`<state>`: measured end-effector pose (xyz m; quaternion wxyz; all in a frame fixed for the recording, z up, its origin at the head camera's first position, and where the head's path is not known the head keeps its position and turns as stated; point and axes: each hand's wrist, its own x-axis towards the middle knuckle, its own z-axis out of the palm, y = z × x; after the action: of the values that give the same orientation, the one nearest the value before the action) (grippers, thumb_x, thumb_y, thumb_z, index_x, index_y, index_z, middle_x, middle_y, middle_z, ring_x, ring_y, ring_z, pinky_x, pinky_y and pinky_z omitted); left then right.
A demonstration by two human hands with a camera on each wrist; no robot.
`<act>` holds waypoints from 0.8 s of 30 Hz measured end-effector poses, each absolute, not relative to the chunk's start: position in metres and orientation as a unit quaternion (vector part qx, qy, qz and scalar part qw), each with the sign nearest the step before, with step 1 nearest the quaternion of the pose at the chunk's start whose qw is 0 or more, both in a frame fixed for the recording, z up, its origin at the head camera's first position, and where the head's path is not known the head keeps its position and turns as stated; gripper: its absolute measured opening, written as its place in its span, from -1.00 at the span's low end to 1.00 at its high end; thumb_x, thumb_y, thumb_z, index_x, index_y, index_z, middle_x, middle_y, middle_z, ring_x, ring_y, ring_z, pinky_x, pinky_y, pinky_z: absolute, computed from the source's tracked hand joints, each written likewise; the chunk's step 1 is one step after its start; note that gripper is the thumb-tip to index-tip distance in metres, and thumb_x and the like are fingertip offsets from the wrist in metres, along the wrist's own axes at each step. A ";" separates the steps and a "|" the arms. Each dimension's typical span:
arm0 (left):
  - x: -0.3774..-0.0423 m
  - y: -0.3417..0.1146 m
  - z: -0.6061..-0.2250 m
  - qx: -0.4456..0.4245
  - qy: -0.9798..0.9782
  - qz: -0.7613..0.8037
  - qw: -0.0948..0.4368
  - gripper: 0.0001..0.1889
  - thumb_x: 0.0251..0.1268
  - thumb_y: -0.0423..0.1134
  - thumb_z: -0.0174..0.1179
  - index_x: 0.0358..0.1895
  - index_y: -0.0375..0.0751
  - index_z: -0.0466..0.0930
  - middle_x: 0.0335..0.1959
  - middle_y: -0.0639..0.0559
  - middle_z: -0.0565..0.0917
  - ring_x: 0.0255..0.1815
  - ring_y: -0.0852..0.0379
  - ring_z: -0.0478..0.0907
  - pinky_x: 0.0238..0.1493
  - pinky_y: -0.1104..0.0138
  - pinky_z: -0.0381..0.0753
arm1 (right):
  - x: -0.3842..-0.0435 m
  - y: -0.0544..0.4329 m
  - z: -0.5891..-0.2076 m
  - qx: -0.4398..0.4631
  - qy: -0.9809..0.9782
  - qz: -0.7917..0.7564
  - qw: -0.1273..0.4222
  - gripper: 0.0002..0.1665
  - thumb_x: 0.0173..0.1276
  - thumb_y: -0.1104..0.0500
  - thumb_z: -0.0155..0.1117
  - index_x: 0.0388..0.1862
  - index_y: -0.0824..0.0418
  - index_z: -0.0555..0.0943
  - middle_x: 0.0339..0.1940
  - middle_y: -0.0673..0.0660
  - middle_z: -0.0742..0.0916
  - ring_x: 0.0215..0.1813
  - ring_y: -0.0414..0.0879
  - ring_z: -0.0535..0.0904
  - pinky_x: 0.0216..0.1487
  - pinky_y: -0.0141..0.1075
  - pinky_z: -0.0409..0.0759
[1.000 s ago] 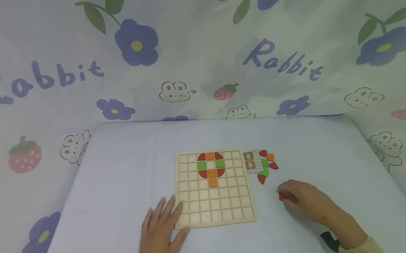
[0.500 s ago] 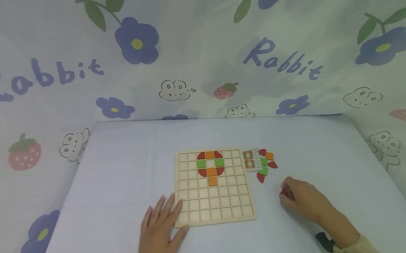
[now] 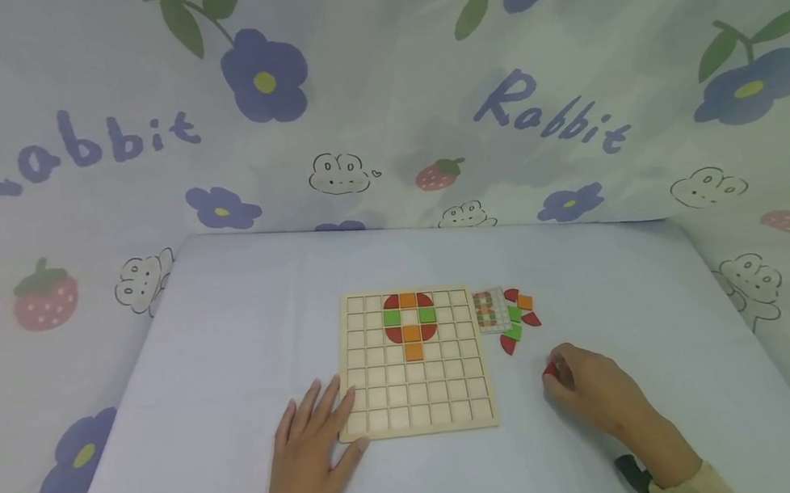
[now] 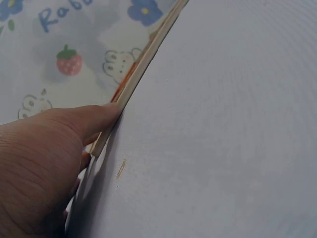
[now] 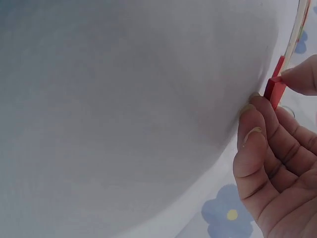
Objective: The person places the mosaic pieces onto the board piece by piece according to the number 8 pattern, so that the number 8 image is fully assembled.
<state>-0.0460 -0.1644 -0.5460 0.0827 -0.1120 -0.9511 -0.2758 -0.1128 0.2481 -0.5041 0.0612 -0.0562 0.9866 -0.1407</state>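
A wooden grid board [image 3: 398,396] lies on the table with red, green and orange tiles forming a ring near its top, plus one orange square [image 3: 413,351] below. My left hand [image 3: 308,460] rests at the board's lower left corner, fingers spread and fairly straight. In the left wrist view the thumb [image 4: 94,119] touches the board's edge. To the right of the board my right hand [image 3: 594,386] pinches a red tile [image 5: 276,90] between thumb and fingers, just over the table. Most of that tile's outline is hidden, so its exact shape is unclear.
Beside the board's upper right edge lies a small pattern card [image 3: 493,311]. Several loose red, green and orange tiles [image 3: 514,334] are scattered next to it. The white tabletop [image 3: 228,322] ends at a rabbit-and-flower printed cloth [image 3: 379,110] behind and at the sides.
My right hand has shifted slightly, turning a little, with the red tile still pinched. The left hand keeps its place on the board, and the tiles on the board are unchanged.
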 end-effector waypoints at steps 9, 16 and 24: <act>-0.045 -0.165 -0.545 -0.112 -0.951 -0.275 0.088 -0.28 0.32 0.00 0.44 0.52 -0.05 0.48 0.63 0.00 0.30 0.66 -0.18 0.10 0.63 -0.13 -0.14 | -0.114 0.243 -0.502 -0.061 0.986 -0.129 0.088 -0.72 0.31 0.15 0.49 -0.09 0.23 0.64 -0.45 -0.06 0.59 -0.37 -0.16 0.48 -0.33 -0.30 0.61; -0.046 -0.164 -0.544 -0.111 -0.950 -0.280 0.085 -0.29 0.33 0.01 0.43 0.51 -0.06 0.48 0.63 -0.01 0.30 0.66 -0.19 0.10 0.63 -0.15 -0.14 | -0.116 0.244 -0.503 -0.047 0.981 -0.163 0.096 -0.70 0.29 0.20 0.48 -0.06 0.21 0.59 -0.41 -0.05 0.62 -0.33 -0.14 0.50 -0.27 -0.28 0.66; -0.046 -0.164 -0.545 -0.110 -0.951 -0.277 0.079 -0.29 0.35 0.04 0.42 0.53 -0.04 0.46 0.64 0.01 0.28 0.67 -0.17 0.08 0.63 -0.14 -0.16 | -0.116 0.249 -0.507 -0.026 0.977 -0.189 0.101 -0.69 0.32 0.16 0.48 -0.05 0.19 0.58 -0.36 -0.04 0.66 -0.29 -0.13 0.53 -0.20 -0.25 0.69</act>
<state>-0.0458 -0.1641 -0.5449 0.0789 -0.1096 -0.9512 -0.2774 -0.1157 0.2490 -0.5070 0.1006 -0.0265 0.9765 -0.1886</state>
